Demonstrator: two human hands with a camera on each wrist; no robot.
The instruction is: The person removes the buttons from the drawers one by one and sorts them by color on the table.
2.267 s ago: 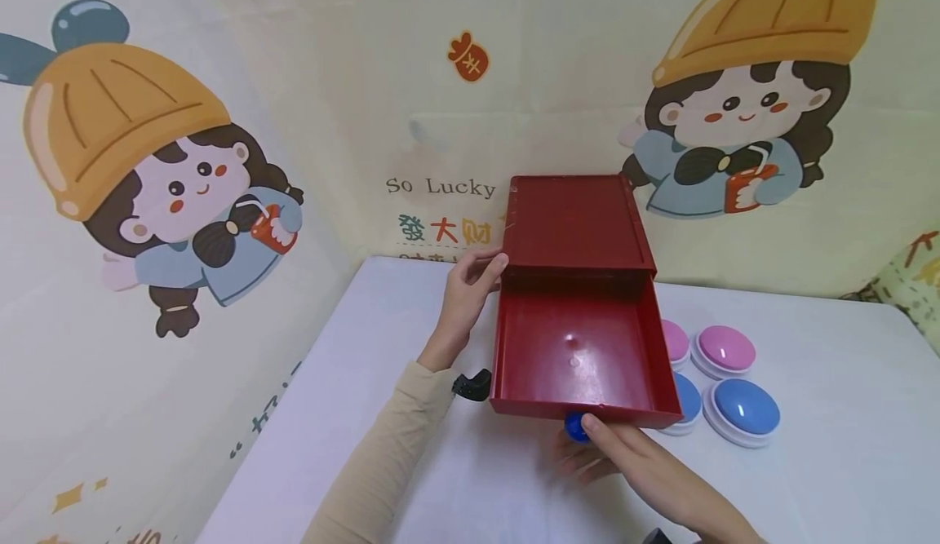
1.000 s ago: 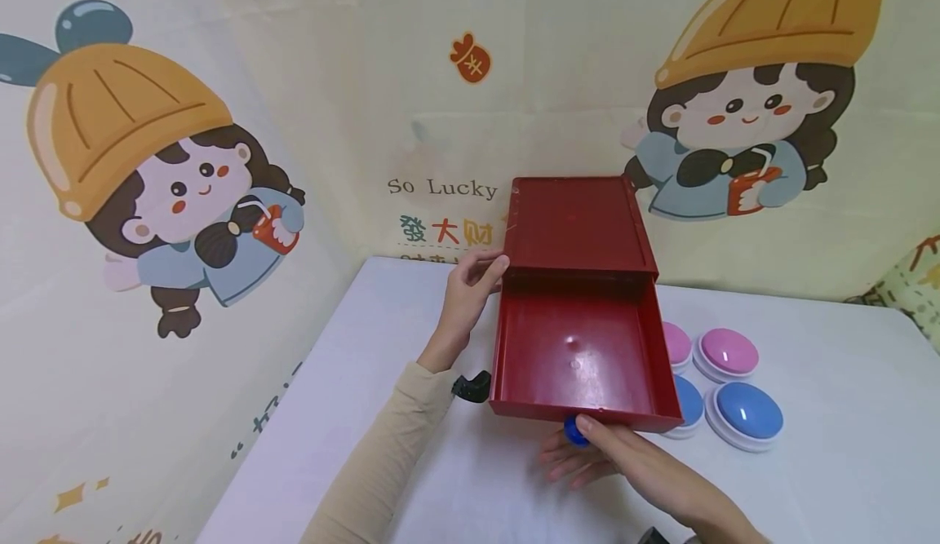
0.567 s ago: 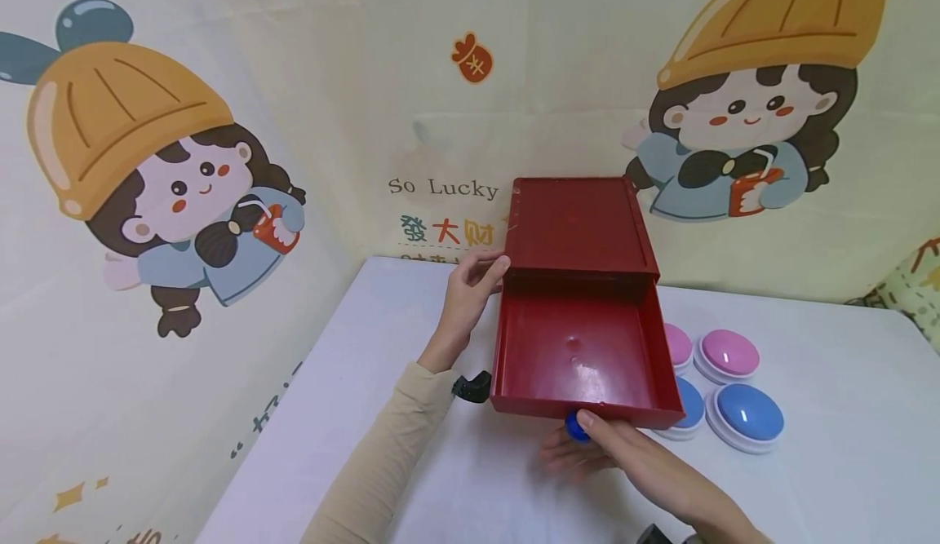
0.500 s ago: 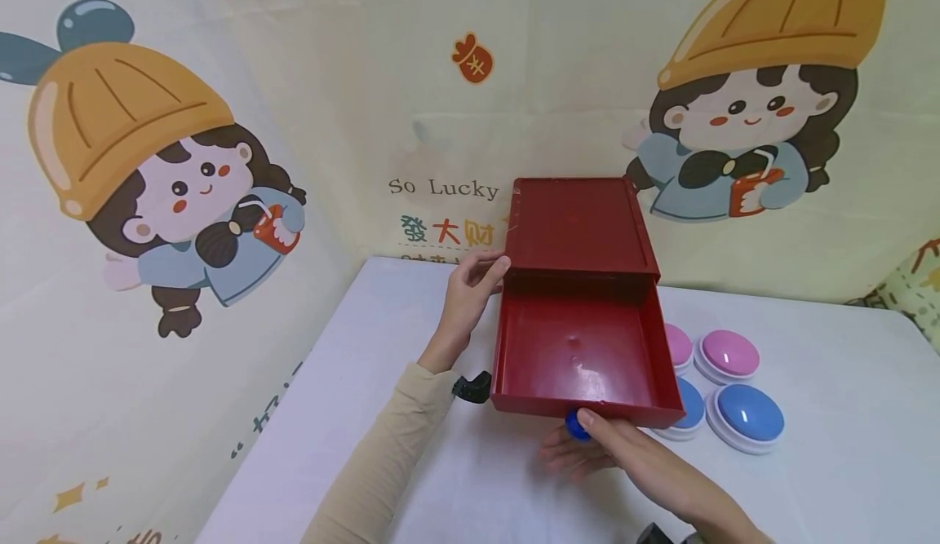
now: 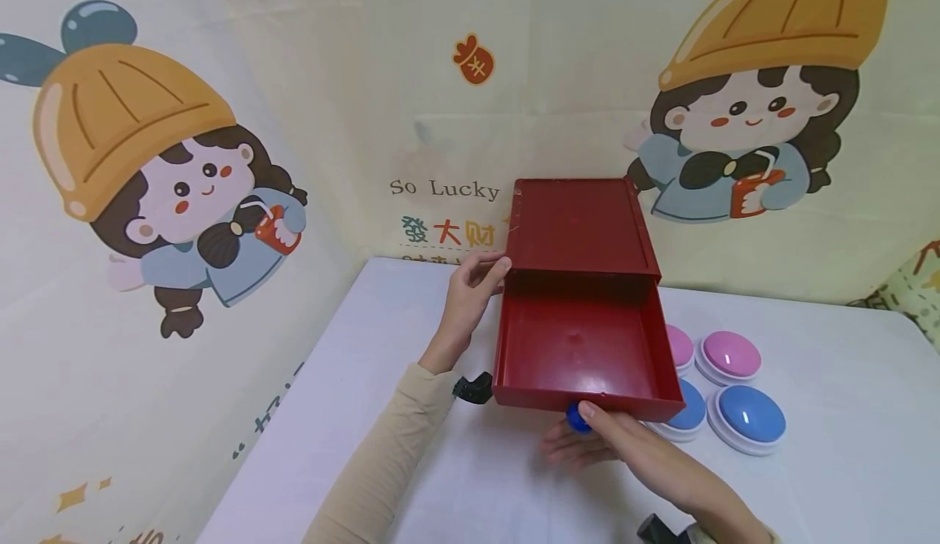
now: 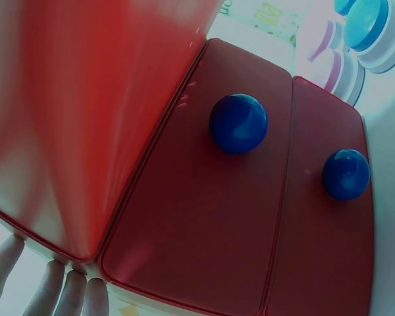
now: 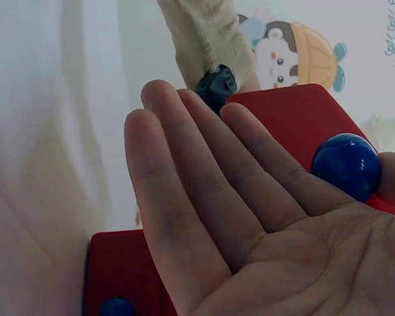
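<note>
A red plastic drawer cabinet (image 5: 583, 226) stands on the table with its top drawer (image 5: 580, 356) pulled out. Nothing lies inside the drawer. My left hand (image 5: 466, 295) rests against the cabinet's left side, thumb near the front corner; its fingertips (image 6: 52, 280) touch the side edge in the left wrist view. Under the drawer's front, my right hand (image 5: 639, 450) presses its thumb on the blue round knob (image 5: 576, 418). The right wrist view shows the other fingers (image 7: 197, 171) straight and apart from the knob (image 7: 345, 164). Two lower drawers (image 6: 197, 217) are closed.
To the cabinet's right are pink push lights or buttons (image 5: 732, 354) and blue ones (image 5: 751, 413) on white bases, partly hidden by the drawer. A printed cloth (image 5: 411, 79) hangs behind the white table (image 5: 455, 495).
The top drawer has slid slightly inward, and my right hand has moved with it. Its fingers, more curled at first, have straightened. My left hand has stayed on the cabinet's side.
</note>
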